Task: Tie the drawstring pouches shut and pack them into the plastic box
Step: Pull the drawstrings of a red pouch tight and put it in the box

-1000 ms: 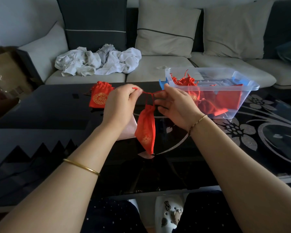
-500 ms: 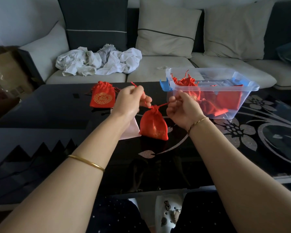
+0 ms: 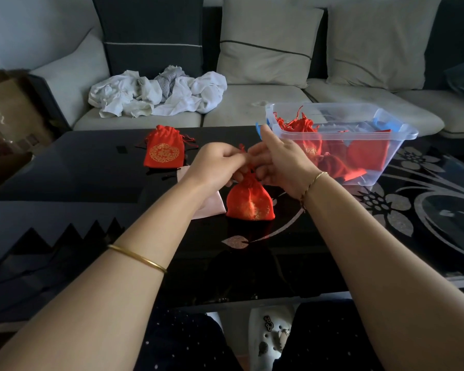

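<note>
A red drawstring pouch (image 3: 249, 203) with gold print stands on the black glass table (image 3: 91, 170), its neck gathered. My left hand (image 3: 220, 163) and my right hand (image 3: 280, 162) meet just above the neck, and each pinches the red drawstring there. A second red pouch (image 3: 163, 151) with a gold emblem lies on the table to the far left. The clear plastic box (image 3: 386, 129) sits to the right and holds several red pouches (image 3: 303, 127).
A pale pink flat piece (image 3: 210, 206) lies under my left wrist. Behind the table a grey sofa (image 3: 252, 95) carries a heap of white cloth (image 3: 158, 93) and cushions. A cardboard box (image 3: 8, 111) stands at the far left.
The pouch hung in the air a second ago; it now rests on the table. My hands pulled the strings apart, then came back together over its neck.
</note>
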`<state>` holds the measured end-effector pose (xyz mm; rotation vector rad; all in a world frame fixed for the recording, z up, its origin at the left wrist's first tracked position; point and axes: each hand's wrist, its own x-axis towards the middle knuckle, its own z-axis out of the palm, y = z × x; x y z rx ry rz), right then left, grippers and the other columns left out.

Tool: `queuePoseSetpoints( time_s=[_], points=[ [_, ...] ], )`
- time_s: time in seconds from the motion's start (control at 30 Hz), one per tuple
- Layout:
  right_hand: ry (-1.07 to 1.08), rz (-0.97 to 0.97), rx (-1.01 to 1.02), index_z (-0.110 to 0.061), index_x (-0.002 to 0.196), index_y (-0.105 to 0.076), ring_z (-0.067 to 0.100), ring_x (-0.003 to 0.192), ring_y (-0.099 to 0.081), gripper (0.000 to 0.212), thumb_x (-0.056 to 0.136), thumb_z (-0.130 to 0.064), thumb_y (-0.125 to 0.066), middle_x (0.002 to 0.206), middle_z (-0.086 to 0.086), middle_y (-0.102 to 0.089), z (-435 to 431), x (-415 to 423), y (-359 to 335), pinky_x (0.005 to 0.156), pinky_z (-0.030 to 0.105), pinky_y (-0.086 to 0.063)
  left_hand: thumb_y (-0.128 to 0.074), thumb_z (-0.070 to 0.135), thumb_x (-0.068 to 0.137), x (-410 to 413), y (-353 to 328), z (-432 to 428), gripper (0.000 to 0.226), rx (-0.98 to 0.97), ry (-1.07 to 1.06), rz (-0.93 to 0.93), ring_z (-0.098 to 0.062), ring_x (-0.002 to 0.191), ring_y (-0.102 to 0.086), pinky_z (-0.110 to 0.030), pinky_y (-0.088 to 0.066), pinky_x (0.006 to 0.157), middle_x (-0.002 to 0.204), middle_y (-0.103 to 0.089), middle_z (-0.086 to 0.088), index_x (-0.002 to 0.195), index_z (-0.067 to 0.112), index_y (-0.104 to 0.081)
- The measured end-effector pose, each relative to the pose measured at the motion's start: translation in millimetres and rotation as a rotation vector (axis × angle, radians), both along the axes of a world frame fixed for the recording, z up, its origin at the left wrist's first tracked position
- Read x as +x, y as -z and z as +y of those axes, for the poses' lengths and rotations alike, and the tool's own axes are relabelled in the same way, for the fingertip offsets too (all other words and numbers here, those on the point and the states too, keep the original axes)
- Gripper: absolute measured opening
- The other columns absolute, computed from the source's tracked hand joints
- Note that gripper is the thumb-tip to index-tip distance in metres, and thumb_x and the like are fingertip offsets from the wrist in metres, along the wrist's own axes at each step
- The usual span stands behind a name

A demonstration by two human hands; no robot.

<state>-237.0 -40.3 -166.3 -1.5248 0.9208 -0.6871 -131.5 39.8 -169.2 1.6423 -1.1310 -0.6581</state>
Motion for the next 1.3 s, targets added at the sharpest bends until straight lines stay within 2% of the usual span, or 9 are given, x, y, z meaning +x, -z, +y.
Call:
queuePoseSetpoints(
  time_s=[0.1,0.2,0.4,0.8,0.9,1.0,1.1,1.2,1.3],
  points=[
    [-0.051,-0.013,0.066,-0.008,0.087,-0.053,0.017,0.051,-0.051,0.02,0.097,-0.022,-0.043,0.07,0.01,-0.058,1,-2,0,0.052,0.026,-0.042,-0.059,0.014,0.089,3,1,0,0.018,-0.014,-0.039,0.081,-0.011,0.057,-0.054,-0.023,-0.04,0.055,0.063,-0.061,0.001,0.072,0.012,-0.064],
    [-0.072,-0.006,-0.102,-0.009,0.091,-0.052,0.014,0.055,-0.056,0.004,0.09,-0.005,-0.053,0.07,0.009,-0.062,1,-5,1,0.055,0.024,-0.047,-0.059,0.014,0.089,6,3,1,0.018,-0.027,-0.101,0.116,-0.01,0.057,-0.056,-0.023,-0.04,0.054,0.064,-0.062,0.001,0.071,0.016,-0.062],
    [-0.101,0.139,-0.598,-0.011,0.087,-0.066,0.007,0.07,-0.059,0.014,0.076,-0.016,-0.074,0.079,-0.002,-0.065,5,-7,7,0.067,0.018,-0.05,-0.058,0.011,0.09,10,6,-3,0.016,-0.021,-0.147,0.196,-0.008,0.054,-0.056,-0.023,-0.04,0.054,0.063,-0.062,-0.001,0.076,0.014,-0.063],
    [-0.068,0.282,-0.993,-0.007,0.089,-0.07,0.007,0.074,-0.047,0.011,0.08,-0.01,-0.064,0.078,-0.008,-0.052,9,4,8,0.061,0.009,-0.035,-0.06,0.006,0.088,13,4,-3,0.012,-0.034,-0.167,0.262,-0.01,0.054,-0.058,-0.022,-0.044,0.053,0.054,-0.062,0.0,0.077,0.009,-0.064],
    [-0.031,0.256,-0.863,-0.008,0.087,-0.07,0.008,0.073,-0.052,0.011,0.083,-0.012,-0.061,0.077,-0.005,-0.058,7,5,11,0.063,0.014,-0.04,-0.061,0.002,0.084,13,1,-2,0.009,-0.077,-0.171,0.313,-0.013,0.063,-0.061,-0.022,-0.046,0.058,0.072,-0.063,-0.006,0.088,0.011,-0.06],
    [0.001,0.158,-0.563,-0.009,0.085,-0.071,0.003,0.069,-0.055,0.011,0.086,-0.014,-0.061,0.078,-0.006,-0.063,2,4,15,0.062,0.015,-0.045,-0.069,0.0,0.077,15,4,-1,0.035,-0.098,-0.185,0.171,-0.014,0.082,-0.061,-0.028,-0.051,0.075,0.095,-0.06,-0.004,0.104,0.013,-0.051],
    [-0.015,0.013,-0.24,-0.005,0.086,-0.069,0.001,0.052,-0.05,0.011,0.087,-0.012,-0.061,0.066,-0.005,-0.056,2,3,17,0.048,0.013,-0.038,-0.065,-0.002,0.079,12,3,2,0.029,-0.157,-0.168,-0.096,-0.01,0.077,-0.06,-0.023,-0.05,0.074,0.093,-0.055,0.004,0.093,0.018,-0.05],
    [-0.048,-0.113,0.017,-0.002,0.087,-0.067,0.006,0.049,-0.037,0.012,0.089,-0.01,-0.06,0.058,0.0,-0.043,1,2,16,0.047,0.019,-0.032,-0.057,-0.007,0.081,9,1,2,0.027,-0.189,-0.141,-0.357,-0.012,0.066,-0.061,-0.017,-0.047,0.063,0.085,-0.057,0.002,0.075,0.02,-0.056],
    [-0.099,-0.199,0.17,-0.007,0.082,-0.064,0.005,0.046,-0.035,0.011,0.09,-0.009,-0.058,0.054,-0.002,-0.04,1,1,16,0.047,0.019,-0.031,-0.057,-0.004,0.082,9,4,-1,0.023,-0.179,-0.161,-0.454,-0.011,0.074,-0.061,-0.02,-0.05,0.074,0.104,-0.056,-0.006,0.082,0.016,-0.069]
  ],
)
